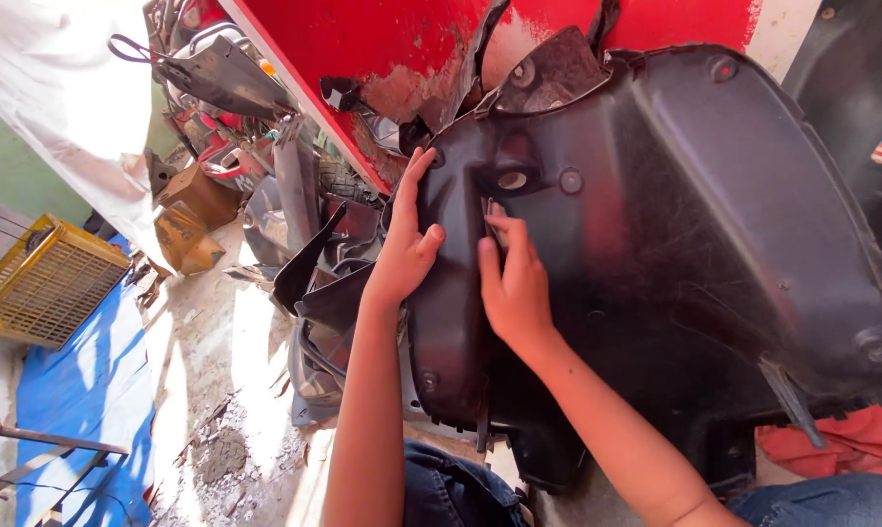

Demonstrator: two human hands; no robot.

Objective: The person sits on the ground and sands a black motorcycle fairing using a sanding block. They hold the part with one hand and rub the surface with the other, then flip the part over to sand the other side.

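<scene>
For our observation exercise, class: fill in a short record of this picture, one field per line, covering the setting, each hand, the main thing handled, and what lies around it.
Setting: outdoor repair spot, sunlit concrete ground
Main thing: large black plastic panel, curved, dusty, with round holes
Left hand: flat on the panel's left edge, fingers spread, thumb on its face
Right hand: fingertips pressed at a small slot in the panel
Behind: red painted surface, chipped
Left side: yellow crate, blue sheet
Lower right: red cloth
</scene>
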